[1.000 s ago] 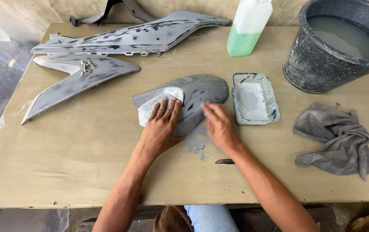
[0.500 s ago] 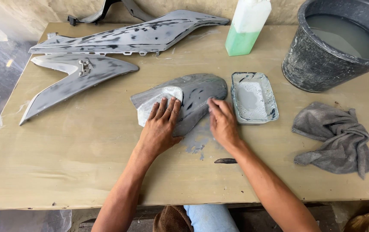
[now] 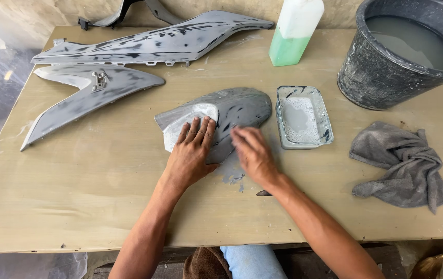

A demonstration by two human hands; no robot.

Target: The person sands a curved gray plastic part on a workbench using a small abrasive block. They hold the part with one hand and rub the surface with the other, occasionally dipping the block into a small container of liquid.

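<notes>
A small curved grey panel (image 3: 242, 106), scuffed and mottled with a paler patch at its left end, lies on the wooden table (image 3: 92, 196). My left hand (image 3: 190, 152) presses flat on the panel's near left part, fingers together, and holds it down. My right hand (image 3: 252, 152) lies flat on the panel's near right edge and is blurred from motion. Whether anything is under its palm is hidden. A wet grey smear (image 3: 234, 175) marks the table between my hands.
Two long grey body panels (image 3: 149, 41) (image 3: 84, 98) lie at the back left. A shallow dish of soapy water (image 3: 303, 116), a bottle of green liquid (image 3: 294, 33), a black bucket of cloudy water (image 3: 402, 62) and a crumpled grey rag (image 3: 402, 165) stand to the right.
My right hand has slid back and forth across the panel's near edge. The left hand and the panel have stayed put.
</notes>
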